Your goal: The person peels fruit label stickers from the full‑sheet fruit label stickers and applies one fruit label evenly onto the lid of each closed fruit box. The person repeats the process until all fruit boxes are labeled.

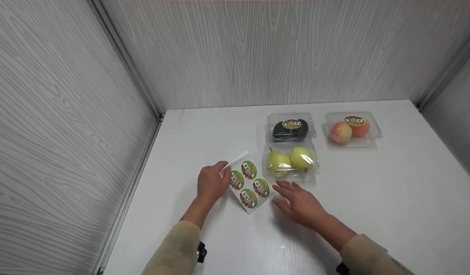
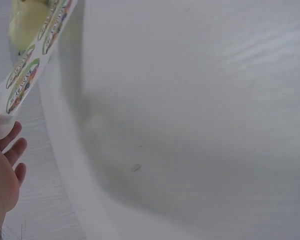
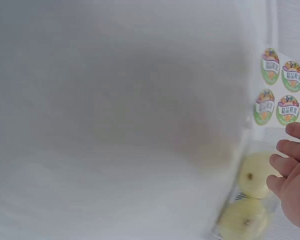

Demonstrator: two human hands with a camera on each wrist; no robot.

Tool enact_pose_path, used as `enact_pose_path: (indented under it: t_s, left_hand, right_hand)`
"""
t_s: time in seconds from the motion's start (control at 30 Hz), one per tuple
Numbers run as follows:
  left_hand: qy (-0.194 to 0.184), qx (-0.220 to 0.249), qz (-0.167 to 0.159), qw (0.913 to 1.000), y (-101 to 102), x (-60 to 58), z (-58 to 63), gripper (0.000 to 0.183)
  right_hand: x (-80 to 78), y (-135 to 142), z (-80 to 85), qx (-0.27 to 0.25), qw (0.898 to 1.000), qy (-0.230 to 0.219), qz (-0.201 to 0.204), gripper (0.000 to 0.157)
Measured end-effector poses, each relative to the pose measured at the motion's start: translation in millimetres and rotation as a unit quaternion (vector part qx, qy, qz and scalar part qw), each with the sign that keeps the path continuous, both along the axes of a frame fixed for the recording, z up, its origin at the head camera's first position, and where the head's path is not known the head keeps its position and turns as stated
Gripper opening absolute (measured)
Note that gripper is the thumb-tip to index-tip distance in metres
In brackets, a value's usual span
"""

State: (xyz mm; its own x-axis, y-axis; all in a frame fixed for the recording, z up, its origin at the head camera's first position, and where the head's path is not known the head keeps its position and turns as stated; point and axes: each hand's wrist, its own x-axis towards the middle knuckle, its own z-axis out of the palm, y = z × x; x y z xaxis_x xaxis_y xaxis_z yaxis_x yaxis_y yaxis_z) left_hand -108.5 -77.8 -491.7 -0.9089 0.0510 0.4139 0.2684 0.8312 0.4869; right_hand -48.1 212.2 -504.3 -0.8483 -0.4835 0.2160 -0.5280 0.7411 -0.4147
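Note:
My left hand (image 1: 214,182) pinches the left edge of a white sheet of round fruit stickers (image 1: 249,184) between thumb and fingers. Several green-rimmed stickers show on the sheet, which slants up from the hand in the left wrist view (image 2: 32,60). Close by the sheet's right corner is my right hand (image 1: 301,204), palm down with its fingers extended and holding nothing visible. Just beyond that hand sits a clear plastic box (image 1: 292,177) with two yellow-green pears (image 1: 279,162); no sticker shows on its lid. In the right wrist view the right hand's fingers (image 3: 292,149) overlap the pear box.
Behind the pears stands a clear box of dark fruit (image 1: 290,130) with a sticker on its lid. Farther right is another stickered box (image 1: 372,142) holding two reddish-yellow round fruits (image 1: 341,132). Wood-grain panels (image 1: 254,53) border the white table (image 1: 391,202) at the back and sides.

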Motion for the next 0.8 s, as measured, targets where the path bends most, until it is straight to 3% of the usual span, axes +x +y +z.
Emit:
enact_pose_path:
  t_s: [0.27,0.4,0.6,0.8]
  left_hand:
    - [0.03,0.054,-0.028,0.9977,-8,-21.9,59.3,0.02]
    - [0.038,0.063,-0.052,0.9959,-3,-29.0,87.9,0.02]
    - [0.033,0.087,-0.096,0.991,11,-35.1,113.5,0.022]
    - [0.017,0.105,-0.133,0.9854,28,-39.8,125.1,0.021]
  right_hand:
    - [-25.0,4,47.0,-0.08,0.995,0.057,-0.011,0.038]
    - [-46.6,7,69.4,-0.114,0.992,0.052,-0.026,0.036]
    - [-75.2,6,97.7,-0.143,0.985,-0.034,-0.088,0.04]
    - [-93.9,-2,110.3,-0.22,0.961,-0.132,-0.1,0.045]
